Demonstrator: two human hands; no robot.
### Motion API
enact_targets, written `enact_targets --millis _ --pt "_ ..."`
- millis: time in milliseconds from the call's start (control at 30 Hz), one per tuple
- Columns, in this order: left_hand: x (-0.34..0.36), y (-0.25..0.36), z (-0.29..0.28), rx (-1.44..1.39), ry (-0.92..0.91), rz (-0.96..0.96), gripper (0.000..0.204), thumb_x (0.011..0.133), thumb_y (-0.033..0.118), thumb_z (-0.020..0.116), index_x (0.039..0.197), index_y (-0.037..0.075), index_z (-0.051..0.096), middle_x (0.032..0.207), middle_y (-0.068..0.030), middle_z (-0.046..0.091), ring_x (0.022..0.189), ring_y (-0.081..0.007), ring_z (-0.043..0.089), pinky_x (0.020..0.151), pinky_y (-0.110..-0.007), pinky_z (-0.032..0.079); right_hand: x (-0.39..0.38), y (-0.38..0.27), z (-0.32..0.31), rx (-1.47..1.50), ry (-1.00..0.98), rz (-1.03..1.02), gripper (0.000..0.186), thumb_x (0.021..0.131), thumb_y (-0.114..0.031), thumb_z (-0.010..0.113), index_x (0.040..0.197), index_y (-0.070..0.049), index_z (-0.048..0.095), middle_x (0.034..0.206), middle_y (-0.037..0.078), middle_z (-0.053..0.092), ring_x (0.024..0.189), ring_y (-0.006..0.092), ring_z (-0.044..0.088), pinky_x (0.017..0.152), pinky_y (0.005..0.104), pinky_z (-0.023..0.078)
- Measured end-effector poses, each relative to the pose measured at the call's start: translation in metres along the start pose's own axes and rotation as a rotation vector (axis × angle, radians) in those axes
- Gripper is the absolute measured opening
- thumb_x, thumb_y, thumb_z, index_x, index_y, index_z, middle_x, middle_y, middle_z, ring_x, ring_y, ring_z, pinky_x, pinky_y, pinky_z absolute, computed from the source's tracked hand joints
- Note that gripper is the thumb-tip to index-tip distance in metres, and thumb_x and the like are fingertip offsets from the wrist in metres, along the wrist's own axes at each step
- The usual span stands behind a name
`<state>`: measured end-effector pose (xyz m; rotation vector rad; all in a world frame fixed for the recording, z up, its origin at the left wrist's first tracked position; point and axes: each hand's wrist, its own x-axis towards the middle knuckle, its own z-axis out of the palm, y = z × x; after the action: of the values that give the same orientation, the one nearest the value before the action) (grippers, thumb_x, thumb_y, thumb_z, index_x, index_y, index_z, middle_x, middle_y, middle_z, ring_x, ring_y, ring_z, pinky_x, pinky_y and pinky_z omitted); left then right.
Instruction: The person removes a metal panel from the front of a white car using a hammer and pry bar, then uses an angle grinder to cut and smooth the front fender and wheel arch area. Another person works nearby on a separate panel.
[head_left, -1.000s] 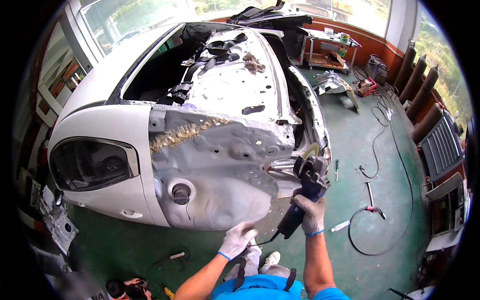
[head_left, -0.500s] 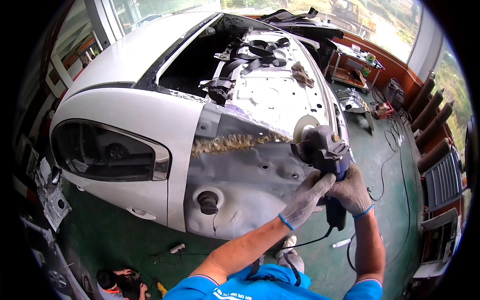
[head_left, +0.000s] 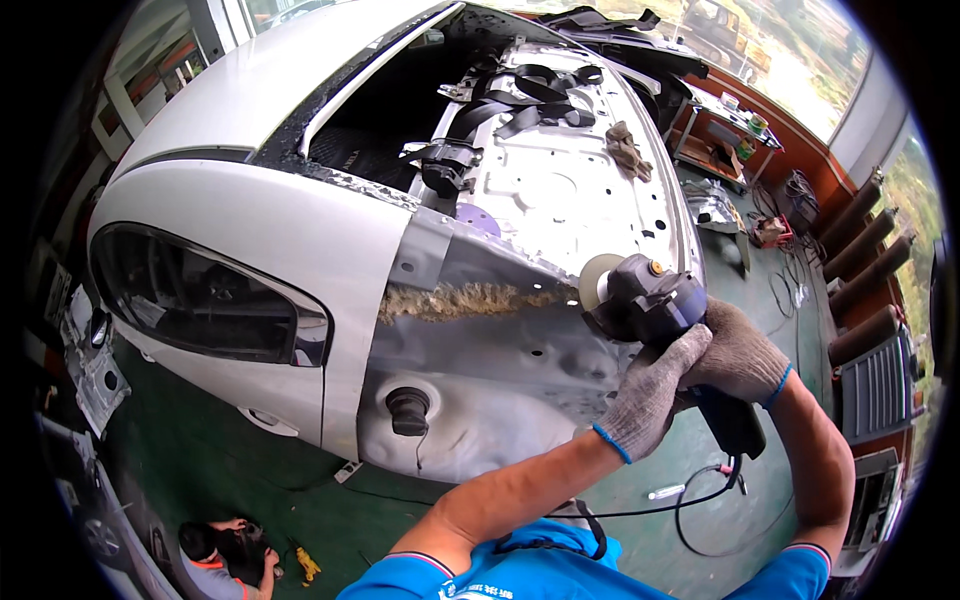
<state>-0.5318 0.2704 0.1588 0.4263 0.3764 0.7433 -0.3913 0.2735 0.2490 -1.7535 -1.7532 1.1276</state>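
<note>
A dark angle grinder (head_left: pixel 650 305) with a pale round disc (head_left: pixel 600 281) is held in both my gloved hands. My left hand (head_left: pixel 655 385) closes round the grinder's body from the left. My right hand (head_left: pixel 742 350) wraps it from the right, overlapping the left. The disc is at the cut edge of a white car's (head_left: pixel 250 215) rear side, by the end of a strip of yellowish foam (head_left: pixel 470 303); whether it touches metal I cannot tell. Below the foam lies bare grey inner metal (head_left: pixel 480 345) with a black capped filler neck (head_left: pixel 408 411).
Black seat belts (head_left: pixel 540 100) and a brown glove-like rag (head_left: pixel 628 150) lie on the car's exposed metal floor. A black cable (head_left: pixel 620 514) trails from the grinder past my body. At lower left a person (head_left: pixel 215 555) crouches near a yellow tool (head_left: pixel 307 565). Gas cylinders (head_left: pixel 862 280) stand right.
The grinder's rear end and my right forearm have swung out to the right, while the disc stays near the foam's end. My view has shifted slightly.
</note>
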Motion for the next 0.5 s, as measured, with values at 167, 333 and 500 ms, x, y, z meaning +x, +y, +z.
enact_targets --millis 167,333,500 --pt "-0.005 0.019 -0.004 -0.034 0.124 -0.044 0.043 0.106 0.029 0.065 0.141 0.007 0.057 0.13 -0.0101 0.067 0.114 -0.0227 0.071 0.094 -0.045 0.063 0.022 -0.019 0.002 -0.184 -0.057 -0.095 0.07 0.07 -0.035 0.091 0.126 -0.001 0.068 0.106 0.017 0.077 0.095 0.0264 0.075 0.092 0.0395 0.059" --pt "-0.005 0.028 -0.011 -0.103 0.082 0.134 0.043 0.107 0.027 0.064 0.142 0.003 0.056 0.126 -0.0104 0.069 0.111 -0.0229 0.072 0.093 -0.043 0.062 0.039 -0.027 0.01 -0.227 -0.082 -0.075 0.074 0.066 -0.04 0.089 0.125 0.0 0.069 0.104 0.02 0.077 0.093 0.0301 0.076 0.09 0.0401 0.059" --pt "-0.005 0.029 -0.019 -0.11 0.094 0.144 0.045 0.106 0.027 0.065 0.143 0.004 0.055 0.129 -0.0099 0.067 0.114 -0.0223 0.07 0.095 -0.043 0.061 0.044 -0.026 0.015 -0.227 -0.059 -0.09 0.075 0.064 -0.04 0.089 0.125 -0.001 0.069 0.103 0.021 0.077 0.093 0.0312 0.076 0.09 0.0411 0.06"
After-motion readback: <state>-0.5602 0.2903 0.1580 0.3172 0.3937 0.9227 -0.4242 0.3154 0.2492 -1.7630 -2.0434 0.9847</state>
